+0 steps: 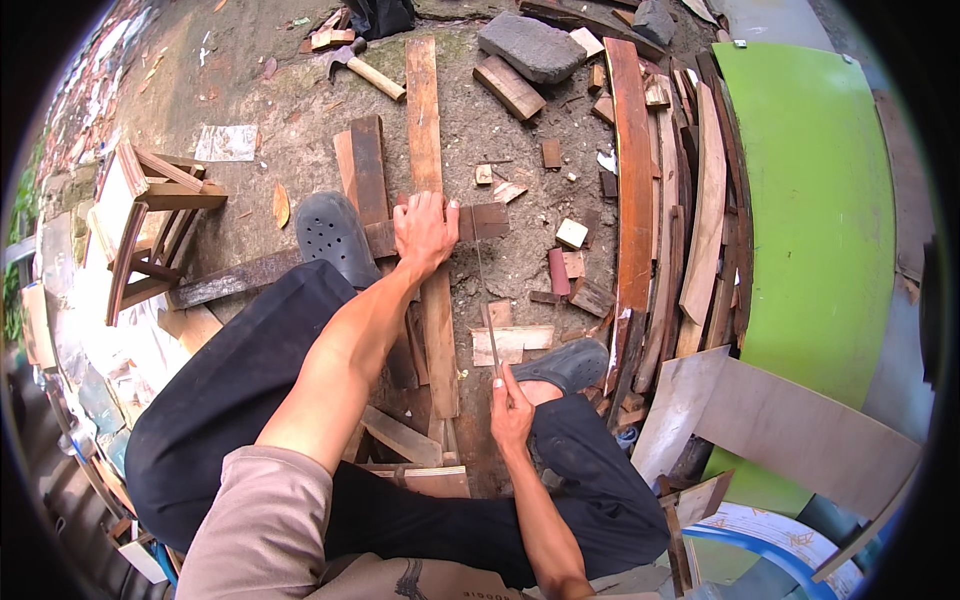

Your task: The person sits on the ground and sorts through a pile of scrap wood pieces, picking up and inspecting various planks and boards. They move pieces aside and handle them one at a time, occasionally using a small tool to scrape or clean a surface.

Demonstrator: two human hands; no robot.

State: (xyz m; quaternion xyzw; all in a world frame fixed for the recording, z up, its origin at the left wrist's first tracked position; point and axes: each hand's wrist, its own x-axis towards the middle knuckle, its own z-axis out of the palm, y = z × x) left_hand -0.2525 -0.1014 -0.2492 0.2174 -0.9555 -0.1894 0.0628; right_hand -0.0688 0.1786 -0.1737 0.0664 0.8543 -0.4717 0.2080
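- Head view, counts: two bare hands, one thin blade, one board under the left hand, one hammer, two clogs, one stone block, one green sheet; the wood scraps are too many to count surely.
- The left hand presses down on the short, dark brown wooden plank, fingers bent over its far edge; whether they close beneath it I cannot tell.
- The right hand is clenched on the near end of the narrow, straight, grey-brown blade; any handle is hidden in the fist.
- The blade shows nearly edge-on, a mere line toward its far end; its teeth are too small to make out.
- The blade's long axis runs away from the person, its tip leaning slightly left, and it crosses the dark plank near the plank's right end, just right of the left hand.
- The dark plank is flat and weathered; its long axis runs left to right, the right end a little farther from the person. It lies across the long, light brown wooden board, which points away from the person.
- Around them: two dark grey perforated clogs on the feet, the claw hammer with a pale wooden handle, the rough grey stone block, and, at right, the bright green curved sheet.
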